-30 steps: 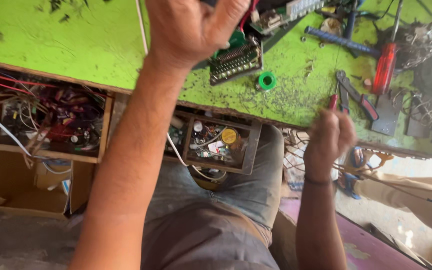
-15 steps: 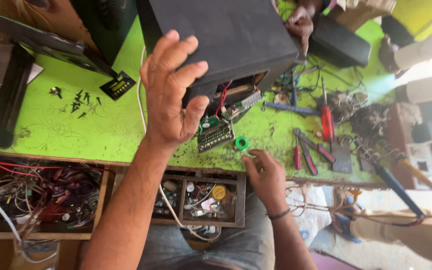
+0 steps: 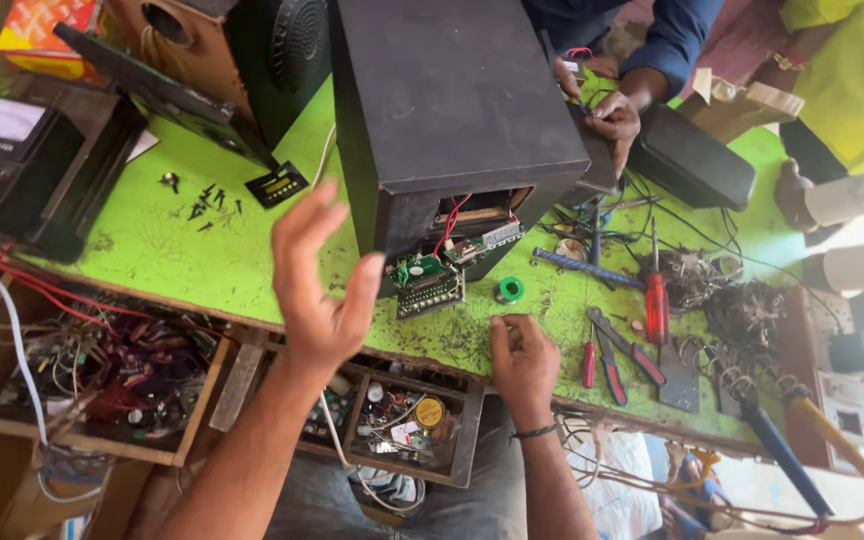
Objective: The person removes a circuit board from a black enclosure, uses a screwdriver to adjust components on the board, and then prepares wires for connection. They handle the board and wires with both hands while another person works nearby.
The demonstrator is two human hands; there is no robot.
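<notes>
While the right hand (image 3: 524, 362) rests curled on the bench, the open left hand (image 3: 314, 282) hovers just left of the circuit board (image 3: 428, 283).

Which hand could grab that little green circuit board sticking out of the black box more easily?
Probably the left hand: it hovers open beside the black box, close to the green circuit board. The right hand rests curled on the green table edge, lower down.
</notes>
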